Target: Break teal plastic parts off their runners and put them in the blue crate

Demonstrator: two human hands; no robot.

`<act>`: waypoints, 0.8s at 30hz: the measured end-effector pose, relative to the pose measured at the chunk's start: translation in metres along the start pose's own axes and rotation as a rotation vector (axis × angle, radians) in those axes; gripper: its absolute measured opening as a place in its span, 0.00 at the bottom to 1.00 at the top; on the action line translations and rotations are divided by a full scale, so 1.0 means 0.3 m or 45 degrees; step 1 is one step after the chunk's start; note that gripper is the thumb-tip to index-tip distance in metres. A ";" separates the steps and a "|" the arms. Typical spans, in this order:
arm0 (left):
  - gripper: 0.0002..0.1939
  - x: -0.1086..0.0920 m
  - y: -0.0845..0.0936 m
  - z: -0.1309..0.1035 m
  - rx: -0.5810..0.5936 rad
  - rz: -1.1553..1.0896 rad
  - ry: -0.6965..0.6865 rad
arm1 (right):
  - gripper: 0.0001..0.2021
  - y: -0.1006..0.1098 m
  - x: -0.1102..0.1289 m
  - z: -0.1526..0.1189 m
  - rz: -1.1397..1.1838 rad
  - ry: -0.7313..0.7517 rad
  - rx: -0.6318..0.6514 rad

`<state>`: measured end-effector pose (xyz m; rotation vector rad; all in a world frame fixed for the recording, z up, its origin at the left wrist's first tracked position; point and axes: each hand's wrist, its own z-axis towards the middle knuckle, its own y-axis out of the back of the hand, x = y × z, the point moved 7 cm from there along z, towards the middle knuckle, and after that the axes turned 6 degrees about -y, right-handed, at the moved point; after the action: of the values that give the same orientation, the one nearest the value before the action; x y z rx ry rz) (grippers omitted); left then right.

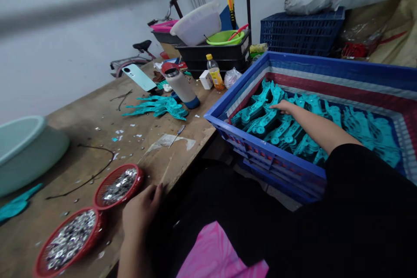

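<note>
Head view looks down on a worn brown wooden table [97,139], scattered with small scraps and backed by a pale grey wall at 11 o'clock. At 3 o'clock from the table stands a blue plastic crate [228,100] lined with striped sacking and filled with teal plastic moulded parts [293,134]. The right hand [284,106] reaches into it, lying palm down on the parts with fingers loosely spread; whether it grips one cannot be told. The left hand [141,208] rests open on the table's near edge at 6 o'clock, just beside two red mesh baskets of small silvery metal pieces [119,186]. Further back lie a pile of teal parts [159,106], a white flask with a red lid [179,83], a pale phone [140,77] and stacked black trays [215,54].
</note>
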<state>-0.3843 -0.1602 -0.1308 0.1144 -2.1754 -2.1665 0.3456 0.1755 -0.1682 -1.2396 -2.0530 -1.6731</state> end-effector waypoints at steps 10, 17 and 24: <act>0.28 0.009 -0.008 0.000 -0.027 -0.013 -0.006 | 0.23 -0.057 -0.034 -0.045 0.235 -0.267 -0.124; 0.28 0.014 -0.009 -0.004 -0.038 -0.035 0.011 | 0.23 -0.075 -0.006 -0.065 0.363 -0.325 -0.111; 0.30 0.003 -0.002 0.002 -0.018 -0.008 0.014 | 0.20 -0.040 0.029 -0.078 0.409 -0.284 -0.085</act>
<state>-0.3853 -0.1596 -0.1313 0.1323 -2.1566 -2.1795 0.3239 0.1590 -0.1635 -1.7419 -1.7974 -1.5221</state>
